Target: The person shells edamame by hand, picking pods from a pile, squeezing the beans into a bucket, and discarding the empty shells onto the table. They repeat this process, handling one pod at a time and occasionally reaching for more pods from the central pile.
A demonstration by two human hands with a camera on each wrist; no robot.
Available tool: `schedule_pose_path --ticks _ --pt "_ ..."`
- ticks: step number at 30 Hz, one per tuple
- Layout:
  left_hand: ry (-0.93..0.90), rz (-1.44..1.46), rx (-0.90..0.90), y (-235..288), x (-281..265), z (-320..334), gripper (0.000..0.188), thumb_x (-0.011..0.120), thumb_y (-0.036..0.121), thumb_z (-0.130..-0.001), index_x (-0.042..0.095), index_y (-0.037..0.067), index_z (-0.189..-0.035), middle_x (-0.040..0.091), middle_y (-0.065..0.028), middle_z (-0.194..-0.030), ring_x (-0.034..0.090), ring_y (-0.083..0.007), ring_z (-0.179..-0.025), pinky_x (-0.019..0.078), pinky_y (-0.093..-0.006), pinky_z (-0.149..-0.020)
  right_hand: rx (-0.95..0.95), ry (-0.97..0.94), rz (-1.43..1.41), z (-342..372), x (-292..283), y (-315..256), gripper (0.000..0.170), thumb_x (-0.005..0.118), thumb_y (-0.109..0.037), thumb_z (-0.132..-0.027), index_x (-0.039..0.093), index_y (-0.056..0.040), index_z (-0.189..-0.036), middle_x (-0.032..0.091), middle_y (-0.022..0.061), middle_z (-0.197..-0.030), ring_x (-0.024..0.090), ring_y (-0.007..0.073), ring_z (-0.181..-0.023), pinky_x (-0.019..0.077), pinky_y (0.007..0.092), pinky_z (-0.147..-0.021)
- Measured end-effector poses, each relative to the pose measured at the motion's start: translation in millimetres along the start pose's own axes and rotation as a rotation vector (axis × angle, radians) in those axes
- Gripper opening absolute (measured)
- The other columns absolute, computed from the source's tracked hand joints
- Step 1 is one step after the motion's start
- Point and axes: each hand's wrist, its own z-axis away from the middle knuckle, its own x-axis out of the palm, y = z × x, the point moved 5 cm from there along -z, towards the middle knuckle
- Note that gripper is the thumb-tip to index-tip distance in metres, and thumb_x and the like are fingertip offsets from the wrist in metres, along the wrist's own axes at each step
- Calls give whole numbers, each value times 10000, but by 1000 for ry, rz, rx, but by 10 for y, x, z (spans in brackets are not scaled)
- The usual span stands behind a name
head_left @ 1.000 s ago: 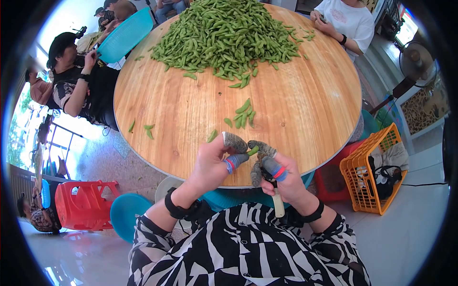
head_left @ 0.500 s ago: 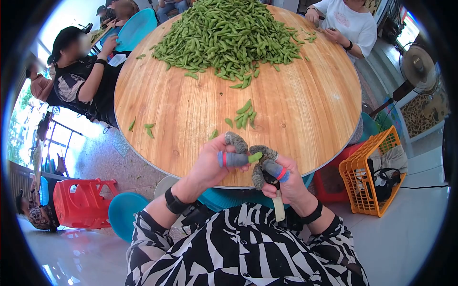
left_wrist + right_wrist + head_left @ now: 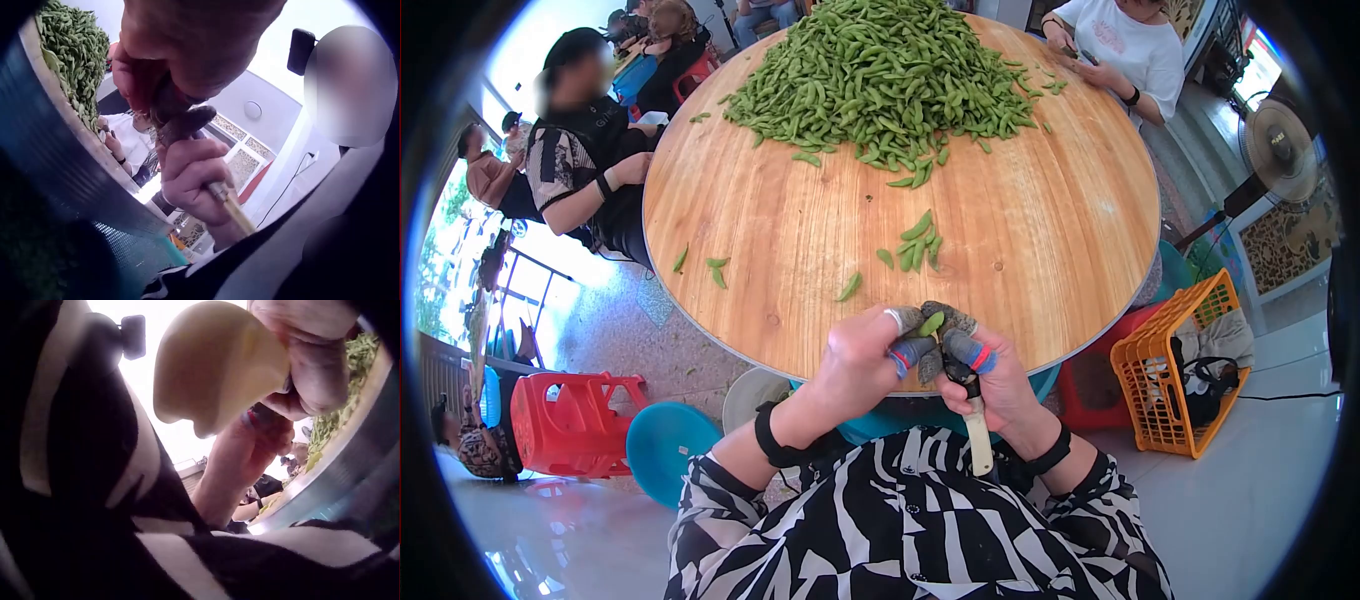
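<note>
At the table's near edge, my left hand (image 3: 862, 358) pinches a green pod (image 3: 932, 324) between covered thumb and finger. My right hand (image 3: 990, 378) meets it there, its fingers curled round a tool with a pale handle (image 3: 977, 440); the tool's tip is hidden among the fingers. Grey and blue wraps cover several fingertips. In the right wrist view the pale handle (image 3: 215, 369) looms large beside the right hand (image 3: 312, 362). The left wrist view shows the right hand (image 3: 197, 178) round the handle, below the left hand (image 3: 187, 44).
A large heap of pods (image 3: 880, 80) covers the far part of the round wooden table (image 3: 780, 240). A few loose pods (image 3: 917, 240) lie nearer. Teal basins (image 3: 668, 455), a red stool (image 3: 570, 425) and an orange crate (image 3: 1175, 365) stand around. People sit left and far right.
My left hand has turned and drawn closer to the right, and the pod between them now points upward. The person on the left has lowered an arm, and the teal basin held there is gone from that spot.
</note>
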Motion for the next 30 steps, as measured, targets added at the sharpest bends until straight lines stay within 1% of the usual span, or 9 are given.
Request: schedule_pose_path --ticks 1,3,6,9,13,17,24,27,30 --pt "4 0 1 -7 -6 -2 186 718 40 -772 652 -1 -942 640 -82 -743 614 -160 -634 472 -277 -547 -13 -3 45 -4 -2 -6 261 487 -134 -956 531 -21 -1187 599 89 -794 511 103 -488 375 195 -356" --pt "-75 486 -352 -177 43 37 138 714 54 -786 657 -2 -899 636 -44 -712 601 -126 -600 447 -243 -507 -12 -14 72 7 -5 -15 258 485 -138 -957 536 -16 -1179 602 89 -790 511 99 -484 368 193 -354" --pt "-252 731 -656 -233 51 53 110 702 52 -796 645 -4 -872 625 -26 -685 587 -99 -556 422 -212 -463 -28 -33 172 45 34 -60 256 501 -142 -951 545 -10 -1166 606 80 -781 507 84 -478 352 187 -357" --pt "-362 1017 -775 -295 84 113 118 707 49 -786 631 2 -864 605 -36 -647 568 -94 -515 418 -208 -433 -78 -16 369 59 -12 -159 267 566 -139 -919 557 -12 -1154 610 58 -782 493 59 -481 335 177 -377" --pt "-463 1059 -816 -215 160 180 125 685 63 -804 613 -2 -882 588 -47 -628 559 -110 -495 407 -224 -404 -259 38 701 -46 40 -384 305 695 -123 -821 584 3 -1076 613 47 -771 473 48 -476 327 178 -397" --pt "-477 1342 -800 -173 251 213 126 636 85 -829 601 -8 -906 552 -67 -588 522 -137 -455 391 -250 -394 -136 -149 619 -108 124 -307 287 739 -117 -779 597 10 -994 602 33 -751 494 46 -500 329 174 -401" --pt "-383 1604 -814 -186 383 311 108 578 115 -892 593 18 -848 519 -45 -526 481 -102 -409 357 -213 -368 -119 -128 541 -60 67 -230 249 735 -105 -779 596 7 -952 591 35 -712 503 52 -501 339 175 -401" --pt "-378 1277 -848 -190 349 331 143 573 143 -906 594 23 -832 517 -41 -523 479 -100 -405 354 -216 -358 -94 -110 674 -21 -30 -287 239 730 -96 -781 597 0 -954 591 35 -713 508 52 -509 340 173 -406" --pt "-487 1285 -880 -194 402 375 203 563 203 -925 570 19 -841 521 -67 -553 494 -125 -435 366 -244 -362 18 -161 879 51 14 -275 221 711 -72 -788 594 -4 -961 593 30 -724 525 58 -540 379 178 -450"
